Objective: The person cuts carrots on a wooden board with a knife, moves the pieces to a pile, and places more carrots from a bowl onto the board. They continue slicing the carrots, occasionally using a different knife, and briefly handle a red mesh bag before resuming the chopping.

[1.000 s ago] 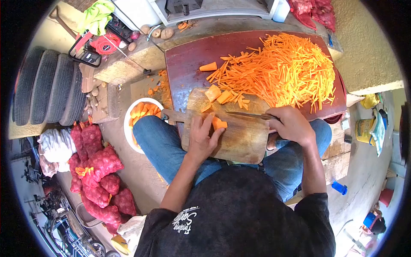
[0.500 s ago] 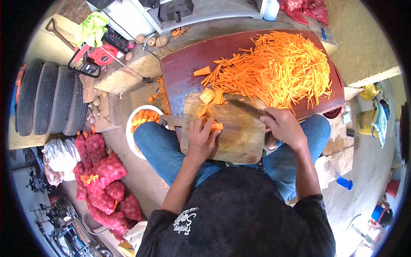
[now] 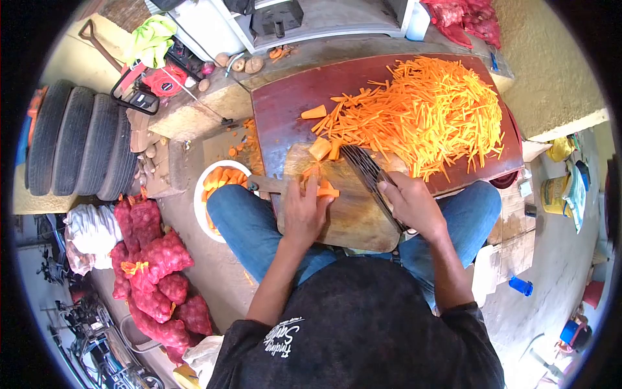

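Observation:
A wooden cutting board point(image 3: 353, 227) lies across my lap at the edge of the red table. Bent fingers of my left hand point(image 3: 306, 211) press on a carrot piece point(image 3: 330, 192) on the board, hiding part of it. My right hand point(image 3: 414, 206) grips a knife point(image 3: 364, 170) over the board's right half; its dark, wide blade looks streaked and slants up and left, apart from the carrot under my left hand. Near the blade tip sit a thick carrot chunk point(image 3: 319, 148) and a smaller carrot piece point(image 3: 335, 150).
A big heap of carrot sticks point(image 3: 440, 117) covers much of the red table point(image 3: 278, 110). One carrot chunk point(image 3: 313, 112) lies left of it. A white tub point(image 3: 200, 211) of carrot pieces stands by my left knee. Red mesh sacks point(image 3: 162, 259) and tires point(image 3: 78, 142) are farther left.
The knife has turned, so its broad face now shows and its tip points up-left. My right hand has shifted slightly left and down. My left hand stays on the carrot.

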Available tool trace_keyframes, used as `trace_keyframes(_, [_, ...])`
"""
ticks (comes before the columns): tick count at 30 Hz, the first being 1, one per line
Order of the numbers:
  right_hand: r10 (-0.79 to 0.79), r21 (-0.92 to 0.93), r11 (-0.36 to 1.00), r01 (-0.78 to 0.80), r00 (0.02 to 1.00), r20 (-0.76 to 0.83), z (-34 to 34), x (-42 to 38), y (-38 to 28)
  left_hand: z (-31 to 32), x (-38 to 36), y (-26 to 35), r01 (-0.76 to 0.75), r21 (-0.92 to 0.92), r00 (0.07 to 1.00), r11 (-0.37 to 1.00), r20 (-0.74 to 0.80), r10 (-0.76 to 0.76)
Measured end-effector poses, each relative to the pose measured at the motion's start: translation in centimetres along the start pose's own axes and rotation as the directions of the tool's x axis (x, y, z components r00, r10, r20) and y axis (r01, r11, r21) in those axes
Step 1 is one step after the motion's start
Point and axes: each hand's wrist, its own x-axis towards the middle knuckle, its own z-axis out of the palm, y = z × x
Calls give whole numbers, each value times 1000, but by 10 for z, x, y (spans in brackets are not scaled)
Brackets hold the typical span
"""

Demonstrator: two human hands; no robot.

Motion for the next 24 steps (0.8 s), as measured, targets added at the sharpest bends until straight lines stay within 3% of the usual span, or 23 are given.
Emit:
trace_keyframes(5, [14,16,1000,-14,999,36,11,15,-9,-1,28,-11,-79,-30,995,996,-69,77])
trace_keyframes(8, [-60,14,998,60,997,49,15,19,-5,8,47,-32,-131,11,989,991,-64,131])
trace_keyframes(14, [-87,-24,996,89,994,63,28,43,-2,4,89,-44,-26,43,995,999,98,21])
trace_keyframes(17, [-199,-5,980,199,980,24,36,66,-13,0,111,-47,56,29,996,998,72,-57])
trace_keyframes(21, [-133,-63,989,135,991,26,39,83,-17,2,129,-71,32,33,999,999,5,-32])
trace_keyframes(24, [-92,-1,996,92,996,-11,29,75,-4,11,141,-105,51,-16,998,999,24,-50])
